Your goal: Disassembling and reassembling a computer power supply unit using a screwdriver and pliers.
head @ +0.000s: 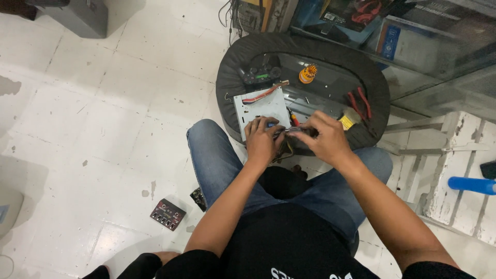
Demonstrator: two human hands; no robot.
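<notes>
— 2 hands, what have they got?
— Left hand (263, 140) and right hand (321, 138) both pinch closed on a small dark part (289, 133), at the near edge of the black padded stool (232, 67), beside the grey metal chassis (260, 107)

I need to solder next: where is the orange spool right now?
In the head view, the orange spool stands on the black stool, toward its far side, right of the black remote-like device and beyond both hands.
</notes>
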